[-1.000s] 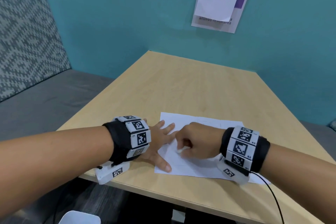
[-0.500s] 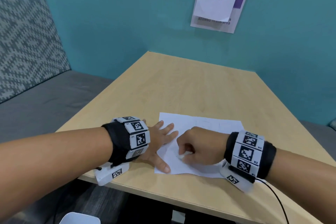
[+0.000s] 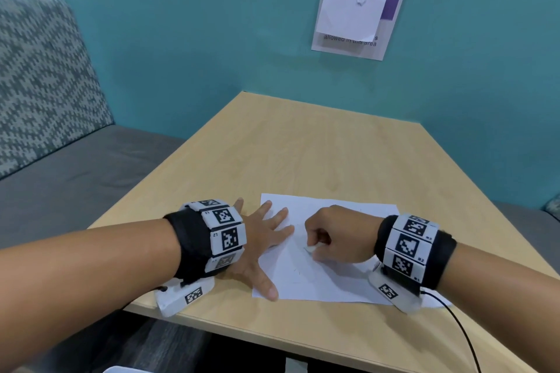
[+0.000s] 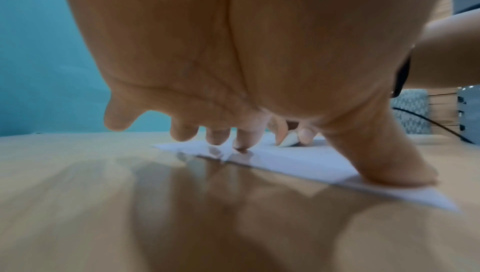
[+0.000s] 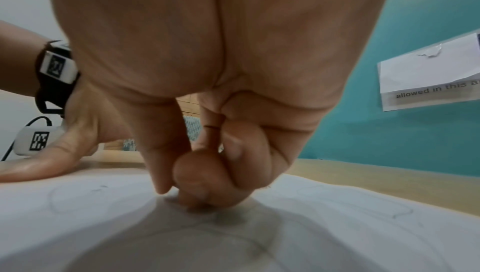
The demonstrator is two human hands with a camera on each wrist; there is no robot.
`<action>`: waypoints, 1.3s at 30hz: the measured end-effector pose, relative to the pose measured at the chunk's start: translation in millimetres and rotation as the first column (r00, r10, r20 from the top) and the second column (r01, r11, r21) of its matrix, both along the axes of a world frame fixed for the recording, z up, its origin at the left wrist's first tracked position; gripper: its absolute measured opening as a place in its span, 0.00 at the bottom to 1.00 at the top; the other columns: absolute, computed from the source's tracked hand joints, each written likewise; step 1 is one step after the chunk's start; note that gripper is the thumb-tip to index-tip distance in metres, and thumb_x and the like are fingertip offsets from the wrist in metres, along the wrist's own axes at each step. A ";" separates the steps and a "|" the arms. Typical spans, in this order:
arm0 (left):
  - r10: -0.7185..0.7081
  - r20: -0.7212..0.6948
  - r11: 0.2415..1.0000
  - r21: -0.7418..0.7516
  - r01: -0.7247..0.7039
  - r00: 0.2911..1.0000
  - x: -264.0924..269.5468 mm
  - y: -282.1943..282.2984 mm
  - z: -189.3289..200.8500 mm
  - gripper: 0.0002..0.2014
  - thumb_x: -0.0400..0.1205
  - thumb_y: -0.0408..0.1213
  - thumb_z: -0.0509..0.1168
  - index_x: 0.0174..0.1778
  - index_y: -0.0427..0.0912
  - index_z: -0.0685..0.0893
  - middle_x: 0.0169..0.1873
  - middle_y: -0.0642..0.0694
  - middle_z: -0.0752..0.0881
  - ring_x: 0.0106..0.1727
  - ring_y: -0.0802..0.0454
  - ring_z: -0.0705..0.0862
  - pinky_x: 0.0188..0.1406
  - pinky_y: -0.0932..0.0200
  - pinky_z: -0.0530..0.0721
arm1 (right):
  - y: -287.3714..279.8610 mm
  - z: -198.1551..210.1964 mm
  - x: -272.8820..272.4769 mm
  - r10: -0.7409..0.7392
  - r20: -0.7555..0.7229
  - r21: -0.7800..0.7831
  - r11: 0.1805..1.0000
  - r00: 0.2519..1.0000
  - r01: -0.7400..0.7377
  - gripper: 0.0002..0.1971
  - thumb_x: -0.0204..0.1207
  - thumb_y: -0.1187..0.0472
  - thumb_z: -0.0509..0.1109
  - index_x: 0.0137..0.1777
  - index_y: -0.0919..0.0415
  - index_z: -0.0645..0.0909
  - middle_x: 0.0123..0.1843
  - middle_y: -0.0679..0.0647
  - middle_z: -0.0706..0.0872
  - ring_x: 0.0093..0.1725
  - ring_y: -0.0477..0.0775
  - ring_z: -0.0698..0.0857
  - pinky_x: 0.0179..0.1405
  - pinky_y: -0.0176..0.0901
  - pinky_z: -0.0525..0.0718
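Right grip (image 3: pixel 336 236) closed: thumb and curled fingers pinch a small white wedge-shaped eraser (image 3: pixel 309 249), its tip pressed onto the white sheet of paper (image 3: pixel 333 281). From the left wrist we see the eraser (image 4: pixel 288 140) touching the sheet between two fingertips. From the right wrist it's hidden behind thumb and fingers.

Left grip (image 3: pixel 260 239) open, fingers spread. The fingers lie over the sheet's left edge and the thumb (image 3: pixel 266 288) pins the near left corner. The left wrist view shows the palm raised off the light wooden bench (image 3: pixel 303 145), with fingertips and thumb down.

Sheet lies flat near the bench's front edge, with faint pencil outlines (image 5: pixel 400 213) on it. Eraser sits roughly mid-sheet, just right of the left fingertips; we can't tell whether they touch.

Both wrists carry black bands with white marker tiles (image 3: pixel 224 233). Black cable (image 3: pixel 460 327) runs from the right wrist over the bench's front edge.

Behind is a teal wall (image 3: pixel 212 39) with a white notice (image 3: pixel 357 21), partly covered by paper. Grey sofa (image 3: pixel 75 185) on the left.
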State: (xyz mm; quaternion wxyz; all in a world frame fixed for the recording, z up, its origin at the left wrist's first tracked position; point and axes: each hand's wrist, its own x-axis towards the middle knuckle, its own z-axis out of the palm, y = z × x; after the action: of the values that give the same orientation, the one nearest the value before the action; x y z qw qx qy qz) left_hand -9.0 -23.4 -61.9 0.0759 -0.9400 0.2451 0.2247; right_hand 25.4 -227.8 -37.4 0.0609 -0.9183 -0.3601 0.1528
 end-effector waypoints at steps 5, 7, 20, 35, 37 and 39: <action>-0.056 -0.068 0.998 -0.044 0.053 0.996 12.0 -15.4 3.7 0.57 0.72 0.73 0.67 0.85 0.66 0.33 0.86 0.55 0.32 0.87 0.42 0.33 0.77 0.19 0.38 | -0.3 3.3 0.3 -0.026 -0.014 -0.017 1.000 1.000 0.026 0.04 0.74 0.58 0.72 0.47 0.56 0.84 0.35 0.42 0.79 0.34 0.42 0.76 0.36 0.37 0.74; -0.049 -0.072 0.996 -0.083 0.043 0.996 14.3 -12.4 -1.4 0.55 0.72 0.71 0.69 0.85 0.67 0.38 0.86 0.56 0.32 0.87 0.42 0.34 0.77 0.19 0.40 | 2.9 -0.1 -8.4 0.022 -0.048 -0.002 1.000 0.999 -0.023 0.02 0.74 0.57 0.72 0.45 0.52 0.82 0.36 0.43 0.80 0.35 0.44 0.77 0.38 0.38 0.76; -0.061 -0.054 0.983 -0.178 0.050 0.997 15.4 -9.3 -7.6 0.53 0.71 0.68 0.72 0.85 0.69 0.44 0.86 0.63 0.37 0.87 0.41 0.35 0.78 0.21 0.47 | 12.7 12.6 -2.5 -0.001 -0.046 -0.013 1.000 0.999 0.000 0.05 0.75 0.63 0.72 0.41 0.52 0.83 0.33 0.40 0.77 0.36 0.47 0.77 0.40 0.39 0.74; -0.047 -0.064 0.992 -0.118 0.039 0.997 13.6 -11.1 -3.3 0.56 0.71 0.70 0.70 0.86 0.66 0.40 0.86 0.55 0.33 0.87 0.41 0.32 0.76 0.18 0.40 | 14.3 7.0 -33.4 0.149 -0.157 -0.014 0.988 0.976 -0.153 0.05 0.75 0.61 0.71 0.50 0.58 0.84 0.34 0.40 0.77 0.32 0.38 0.75 0.34 0.31 0.73; -0.052 -0.051 0.992 -0.118 0.046 0.997 13.9 -10.3 -5.6 0.57 0.70 0.72 0.70 0.84 0.69 0.35 0.86 0.55 0.33 0.87 0.41 0.33 0.75 0.17 0.41 | 7.2 9.3 -20.7 0.081 -0.089 -0.022 0.996 0.993 -0.083 0.03 0.75 0.61 0.71 0.47 0.58 0.83 0.33 0.40 0.77 0.32 0.39 0.75 0.37 0.36 0.73; -0.044 -0.046 0.993 -0.113 0.038 0.998 14.3 -9.9 -9.3 0.59 0.69 0.73 0.69 0.84 0.69 0.33 0.86 0.56 0.33 0.87 0.41 0.33 0.75 0.16 0.40 | 3.6 8.2 -20.3 0.059 -0.085 -0.025 0.998 0.995 -0.061 0.04 0.74 0.60 0.71 0.47 0.58 0.83 0.35 0.42 0.80 0.34 0.43 0.77 0.40 0.38 0.75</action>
State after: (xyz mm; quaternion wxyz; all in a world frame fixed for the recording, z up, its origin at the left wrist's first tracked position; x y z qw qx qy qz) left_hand 5.3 -33.3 -71.2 0.0216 -0.9319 0.2783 0.2315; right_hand 5.1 -224.2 -29.2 0.0586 -0.9006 -0.3825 0.1981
